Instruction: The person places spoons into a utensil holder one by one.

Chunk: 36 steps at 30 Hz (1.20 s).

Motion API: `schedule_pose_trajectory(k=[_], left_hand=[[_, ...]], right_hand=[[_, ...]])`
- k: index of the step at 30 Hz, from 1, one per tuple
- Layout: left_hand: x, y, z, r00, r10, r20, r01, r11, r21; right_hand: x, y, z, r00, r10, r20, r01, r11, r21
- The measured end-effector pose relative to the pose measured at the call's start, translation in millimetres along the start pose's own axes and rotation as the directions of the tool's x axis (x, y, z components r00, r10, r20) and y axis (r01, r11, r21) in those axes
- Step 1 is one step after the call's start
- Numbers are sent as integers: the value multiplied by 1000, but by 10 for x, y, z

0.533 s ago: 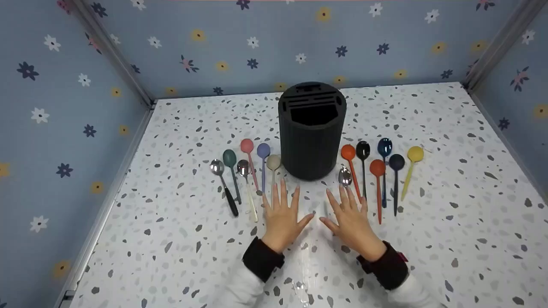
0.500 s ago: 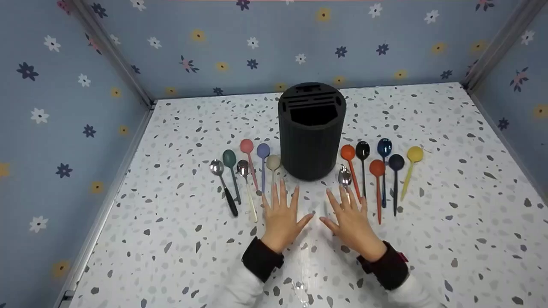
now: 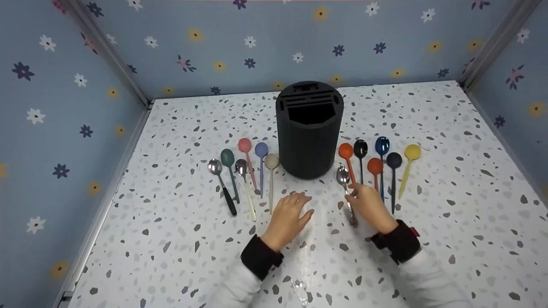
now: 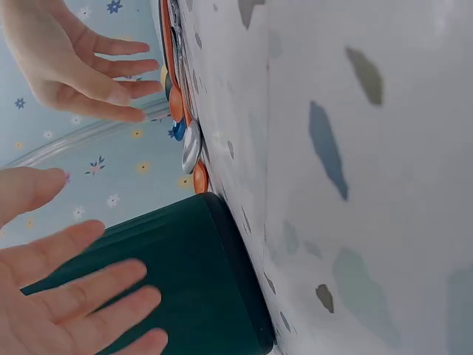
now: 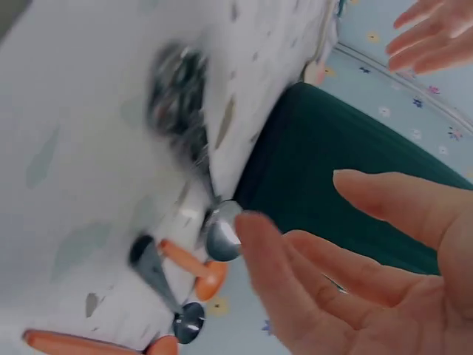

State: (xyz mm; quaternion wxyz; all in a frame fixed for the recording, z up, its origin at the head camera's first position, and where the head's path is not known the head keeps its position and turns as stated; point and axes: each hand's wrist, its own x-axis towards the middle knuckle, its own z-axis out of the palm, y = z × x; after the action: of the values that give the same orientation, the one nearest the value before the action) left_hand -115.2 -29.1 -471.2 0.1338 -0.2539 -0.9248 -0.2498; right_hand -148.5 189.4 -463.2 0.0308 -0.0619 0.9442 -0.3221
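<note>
My right hand (image 3: 372, 207) hovers at the right-hand row of spoons, its fingers bent and holding nothing. Below its fingertips lies a silver spoon (image 3: 343, 176) with an ornate handle; in the right wrist view that handle (image 5: 177, 103) runs past the hand, thumb and fingers apart. Beside it are an orange spoon (image 3: 346, 150) and a black spoon (image 3: 361, 147), their handles partly hidden by the hand. My left hand (image 3: 287, 220) is over the table with loosely bent fingers, just right of a beige spoon (image 3: 271, 162). A dark ribbed cutlery holder (image 3: 307, 149) stands upright between both rows.
The left row also has purple (image 3: 261, 149), pink (image 3: 245, 144) and green (image 3: 227, 157) spoons and two silver-bowled spoons. Farther right lie blue (image 3: 382, 145), red-orange (image 3: 375, 166), navy (image 3: 394, 160) and yellow (image 3: 412, 152) spoons. Flowered panels (image 3: 257, 25) enclose the speckled table (image 3: 171, 265).
Both hands were spread flat, palms down. My right hand has lifted and moved rightward to the silver spoon's handle, fingers bending. My left hand has raised slightly, uncovering the beige spoon's handle.
</note>
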Motion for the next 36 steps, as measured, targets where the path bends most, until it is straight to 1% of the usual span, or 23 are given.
schedule_pose_trajectory(k=[2, 4, 7, 11, 15, 17, 21, 22, 24, 27, 29, 31, 33, 34, 36], left_hand=[[23, 2, -2, 1000, 14, 14, -13, 999, -50], [42, 6, 1, 999, 13, 31, -10, 995, -95], [64, 20, 8, 998, 7, 56, 0, 991, -133], [74, 45, 49, 996, 2, 85, 10, 990, -142], [80, 77, 114, 991, -13, 131, 32, 990, -139], [86, 95, 138, 988, -24, 155, 45, 989, -138], [105, 125, 160, 981, -34, 189, 63, 986, -151], [109, 131, 162, 980, -37, 198, 69, 985, -157], [119, 142, 163, 976, -45, 213, 84, 981, -174], [130, 157, 170, 971, -58, 234, 106, 975, -196], [137, 168, 180, 967, -65, 248, 119, 971, -209], [143, 174, 199, 963, -69, 261, 130, 966, -225], [153, 182, 222, 958, -75, 276, 149, 955, -257], [160, 186, 232, 957, -77, 278, 158, 947, -281], [175, 194, 254, 957, -83, 280, 179, 925, -336]], right_hand=[[89, 57, -9, 1000, 11, 5, -11, 1000, 4], [167, 106, -10, 1000, 17, 7, -17, 1000, 0], [264, 148, -5, 999, 33, 21, -33, 999, -2], [356, 153, 4, 995, 87, 43, -86, 996, -17], [407, 144, 0, 984, 152, 96, -151, 988, -9], [421, 148, -1, 978, 166, 125, -167, 986, 1], [420, 163, 14, 961, 205, 187, -220, 973, 66], [416, 171, 23, 956, 212, 201, -235, 967, 99], [401, 185, 39, 949, 219, 228, -261, 950, 172], [381, 195, 54, 943, 205, 264, -273, 927, 256], [366, 199, 53, 925, 203, 322, -306, 899, 313], [349, 205, 43, 900, 205, 385, -351, 865, 359], [326, 216, 27, 871, 210, 444, -405, 818, 408], [313, 225, 23, 857, 210, 470, -432, 790, 435], [281, 237, 12, 843, 212, 494, -468, 742, 480]])
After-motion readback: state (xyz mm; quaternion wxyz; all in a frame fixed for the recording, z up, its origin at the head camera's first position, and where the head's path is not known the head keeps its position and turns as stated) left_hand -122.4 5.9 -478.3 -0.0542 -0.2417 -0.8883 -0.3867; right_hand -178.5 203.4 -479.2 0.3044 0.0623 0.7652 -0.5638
